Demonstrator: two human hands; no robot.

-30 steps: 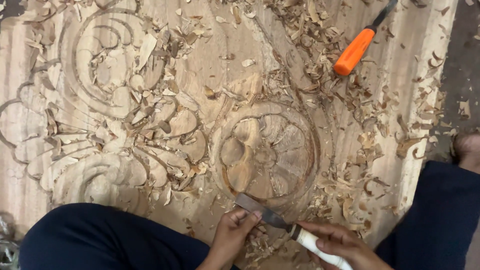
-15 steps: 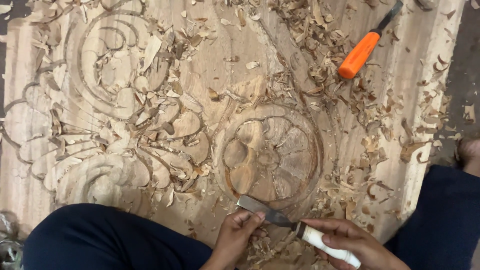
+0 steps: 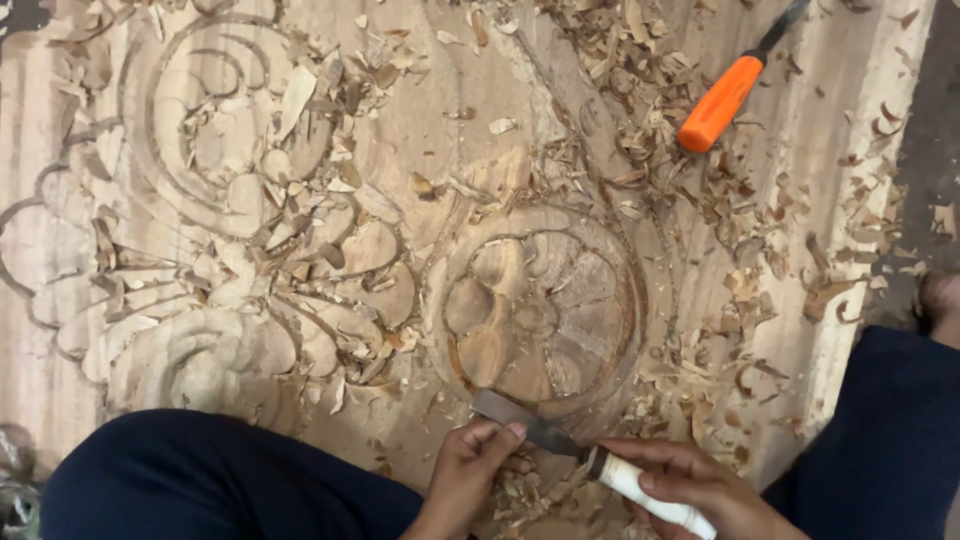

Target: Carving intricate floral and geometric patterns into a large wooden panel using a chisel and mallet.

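Note:
A large wooden panel point(image 3: 430, 130) with carved scrolls and a round flower medallion point(image 3: 540, 305) lies flat below me. My right hand point(image 3: 700, 485) grips the white handle of a chisel point(image 3: 590, 460). Its metal blade point(image 3: 520, 420) points left, with the tip at the lower rim of the medallion. My left hand point(image 3: 470, 465) rests on the blade, fingers pressing it from below.
An orange-handled chisel point(image 3: 722, 100) lies at the upper right among wood shavings point(image 3: 680, 170). Shavings cover much of the panel. My dark-trousered legs point(image 3: 220, 480) frame the bottom left and right. The panel's right edge point(image 3: 880, 200) meets a dark floor.
The view has shifted slightly; the chisel and both hands hold nearly the same place at the medallion's lower rim, the blade tip edging a little to the left.

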